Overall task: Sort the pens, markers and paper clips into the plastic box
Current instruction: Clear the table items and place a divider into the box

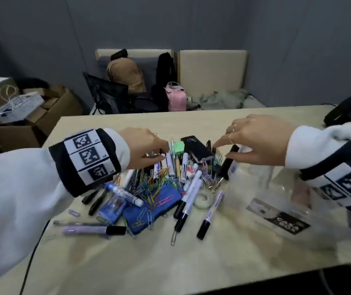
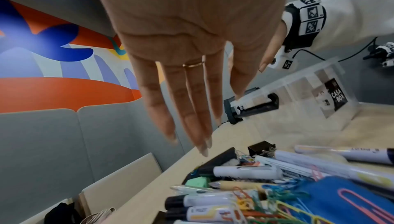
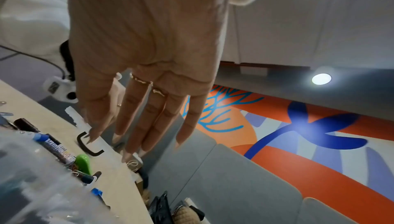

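Note:
A heap of pens, white markers (image 1: pixel 188 201) and coloured paper clips (image 1: pixel 155 184) lies mid-table, partly on a blue pouch (image 1: pixel 153 206). A lilac marker (image 1: pixel 91 230) lies apart at the front left. The clear plastic box (image 1: pixel 261 184) with a black-and-white label stands right of the heap; it also shows in the left wrist view (image 2: pixel 302 89). My left hand (image 1: pixel 159 152) hovers over the heap's far left, fingers (image 2: pixel 192 135) straight and empty. My right hand (image 1: pixel 223 149) hangs over the far right of the heap by the box's black latch (image 1: pixel 229 165), its fingers (image 3: pixel 127 140) straight and empty.
A black notebook (image 1: pixel 198 150), a green eraser (image 1: pixel 179 146) and a tape roll (image 1: pixel 202 200) mix in with the heap. A black cable (image 1: pixel 32 256) runs off the front left. Chairs with bags (image 1: pixel 132 81) stand behind the table, cardboard boxes (image 1: pixel 49 107) to the left.

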### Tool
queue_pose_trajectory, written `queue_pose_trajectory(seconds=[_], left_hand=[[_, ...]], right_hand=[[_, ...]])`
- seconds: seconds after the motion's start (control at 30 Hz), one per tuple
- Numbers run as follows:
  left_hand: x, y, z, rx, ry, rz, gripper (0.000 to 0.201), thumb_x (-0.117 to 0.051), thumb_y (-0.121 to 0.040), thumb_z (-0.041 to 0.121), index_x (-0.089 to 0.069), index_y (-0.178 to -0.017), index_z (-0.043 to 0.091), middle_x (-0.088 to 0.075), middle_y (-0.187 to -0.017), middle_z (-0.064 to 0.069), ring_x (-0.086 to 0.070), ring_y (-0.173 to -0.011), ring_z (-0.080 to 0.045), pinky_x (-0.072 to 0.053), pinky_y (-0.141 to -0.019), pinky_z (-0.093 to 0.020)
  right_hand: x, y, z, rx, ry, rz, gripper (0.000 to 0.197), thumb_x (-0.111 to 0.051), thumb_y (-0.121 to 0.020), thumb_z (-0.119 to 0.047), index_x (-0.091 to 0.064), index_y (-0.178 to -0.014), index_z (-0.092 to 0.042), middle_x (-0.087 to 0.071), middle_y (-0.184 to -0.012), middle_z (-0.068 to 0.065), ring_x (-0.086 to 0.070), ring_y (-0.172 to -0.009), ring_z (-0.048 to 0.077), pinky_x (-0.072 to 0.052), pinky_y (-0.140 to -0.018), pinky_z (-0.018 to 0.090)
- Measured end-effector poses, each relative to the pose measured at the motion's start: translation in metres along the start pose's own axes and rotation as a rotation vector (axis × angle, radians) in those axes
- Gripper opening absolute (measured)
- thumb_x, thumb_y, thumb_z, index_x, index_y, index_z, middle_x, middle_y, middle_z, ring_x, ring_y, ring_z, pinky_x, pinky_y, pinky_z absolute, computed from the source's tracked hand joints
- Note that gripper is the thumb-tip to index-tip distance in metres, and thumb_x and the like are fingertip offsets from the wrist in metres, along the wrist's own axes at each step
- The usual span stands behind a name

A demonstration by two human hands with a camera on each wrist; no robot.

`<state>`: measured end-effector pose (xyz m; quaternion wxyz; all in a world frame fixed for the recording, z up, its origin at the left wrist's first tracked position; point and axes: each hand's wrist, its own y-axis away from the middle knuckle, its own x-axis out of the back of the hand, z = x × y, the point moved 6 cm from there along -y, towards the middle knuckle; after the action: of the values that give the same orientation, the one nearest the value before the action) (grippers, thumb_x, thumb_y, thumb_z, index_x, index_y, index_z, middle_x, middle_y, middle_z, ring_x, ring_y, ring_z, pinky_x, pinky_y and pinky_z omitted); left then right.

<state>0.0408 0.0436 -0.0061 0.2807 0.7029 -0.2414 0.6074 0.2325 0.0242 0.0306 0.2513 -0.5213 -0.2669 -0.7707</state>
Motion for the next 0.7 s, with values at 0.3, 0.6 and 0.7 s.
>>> queue_pose_trajectory(seconds=[0.3, 0.6, 0.7], left_hand=[[-0.034, -0.028, 0.032, -0.006, -0.018, -0.051, 0.032, -0.047, -0.094, 0.034, -0.058, -0.123, 0.023, -0.067, -0.108, 0.000, -0.063, -0.097, -0.020, -0.050, -0.082, -0.033], [-0.054, -0.050, -0.008, 0.115, 0.046, -0.098, 0.035, -0.054, -0.092, 0.033, -0.056, -0.125, 0.021, -0.060, -0.118, -0.003, -0.056, -0.107, -0.022, -0.045, -0.089, -0.031], [-0.056, -0.048, -0.006, 0.090, 0.094, -0.131, 0.039, -0.057, -0.087, 0.047, -0.059, -0.118, 0.022, -0.066, -0.105, 0.002, -0.060, -0.091, -0.019, -0.048, -0.080, -0.029]], right_hand=[[-0.036, 0.026, -0.001, -0.025, -0.054, 0.057, 0.040, -0.049, -0.090, -0.038, -0.058, -0.129, -0.036, -0.064, -0.118, -0.005, -0.059, -0.109, 0.022, -0.048, -0.086, 0.041], [-0.045, 0.019, 0.012, -0.107, -0.098, 0.035, 0.035, -0.051, -0.096, -0.036, -0.055, -0.130, -0.044, -0.059, -0.129, -0.017, -0.057, -0.114, 0.015, -0.042, -0.086, 0.029], [-0.043, 0.014, 0.011, -0.110, -0.093, 0.038, 0.030, -0.052, -0.092, -0.047, -0.062, -0.121, -0.045, -0.065, -0.116, -0.017, -0.061, -0.105, 0.016, -0.045, -0.079, 0.031]])
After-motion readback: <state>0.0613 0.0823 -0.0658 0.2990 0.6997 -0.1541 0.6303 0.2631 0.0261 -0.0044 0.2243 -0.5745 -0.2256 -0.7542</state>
